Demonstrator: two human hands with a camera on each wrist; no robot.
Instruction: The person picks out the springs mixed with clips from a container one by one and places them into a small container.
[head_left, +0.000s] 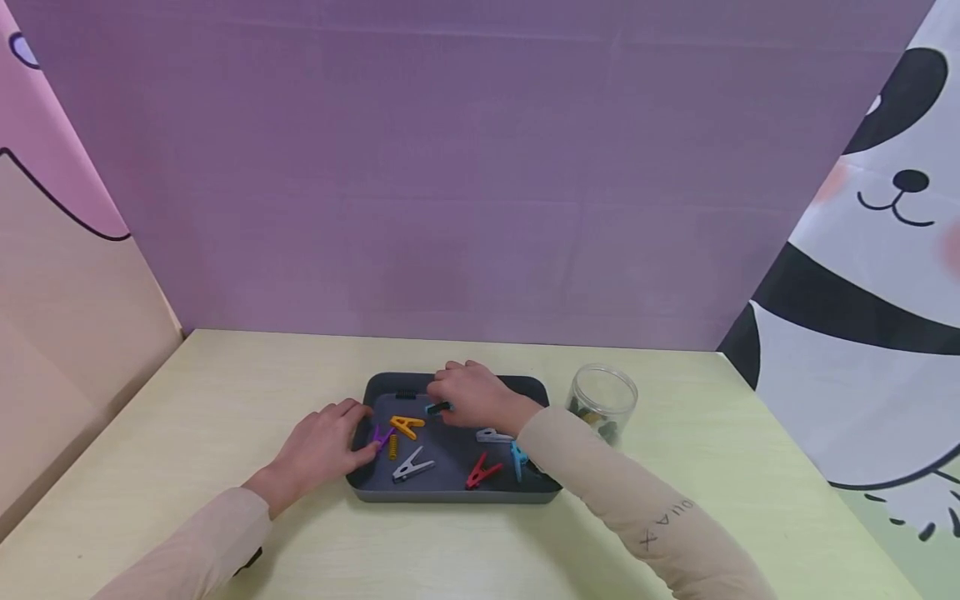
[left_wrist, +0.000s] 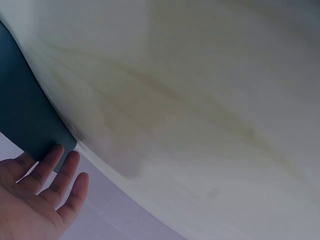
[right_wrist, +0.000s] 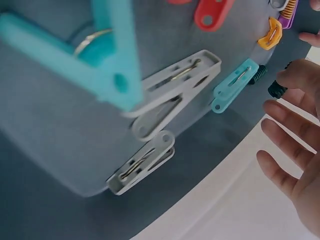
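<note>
A dark grey tray point(head_left: 495, 497) on the table holds several plastic clothespins and small coils. My right hand point(head_left: 472, 396) reaches over its far side and pinches a dark coil spring point(right_wrist: 277, 90) between thumb and finger. Below that hand lies a light-blue clothespin point(right_wrist: 235, 85), beside another dark coil point(right_wrist: 258, 75) in the tray. My left hand point(head_left: 318, 446) rests at the tray's left edge, its relaxed fingers point(left_wrist: 65, 170) against the outer wall. Near its thumb lie a purple clothespin point(head_left: 383, 437) and a yellow coil point(head_left: 393, 447).
Also in the tray are a yellow clothespin point(head_left: 407, 426), grey clothespins point(head_left: 412, 467), a red clothespin point(head_left: 482, 472) and a blue one point(head_left: 518, 461). A clear round jar point(head_left: 604, 390) with small things inside stands right of the tray, partly behind my right sleeve.
</note>
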